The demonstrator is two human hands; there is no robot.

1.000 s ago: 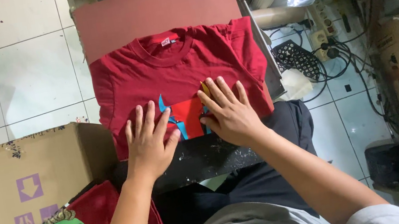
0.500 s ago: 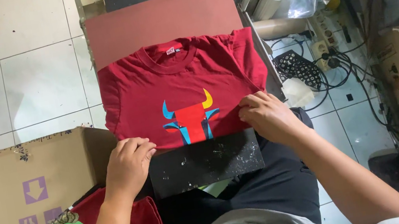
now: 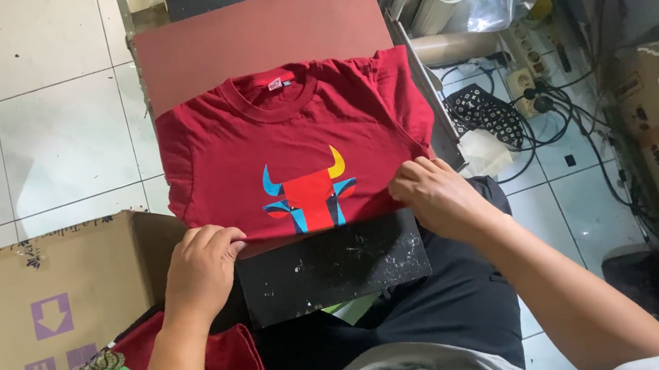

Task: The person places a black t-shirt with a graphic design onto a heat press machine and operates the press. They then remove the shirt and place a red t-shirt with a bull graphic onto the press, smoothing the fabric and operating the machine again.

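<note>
Red T-shirt (image 3: pixel 295 141) with bull print lies flat on the reddish press platen (image 3: pixel 258 35); left hand (image 3: pixel 202 271) curled, pinching its lower hem at the left corner; right hand (image 3: pixel 433 196) likewise gripping the hem at right. Black plate edge (image 3: pixel 333 266) just below both hands.

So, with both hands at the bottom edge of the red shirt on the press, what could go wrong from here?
1. The left hand and right hand grip the hem of the red shirt; an uneven pull might skew the bull print off centre.
2. The shirt's right sleeve hangs past the reddish platen, so it may crease or catch.
3. Cables lie close on the floor and could snag.
</note>
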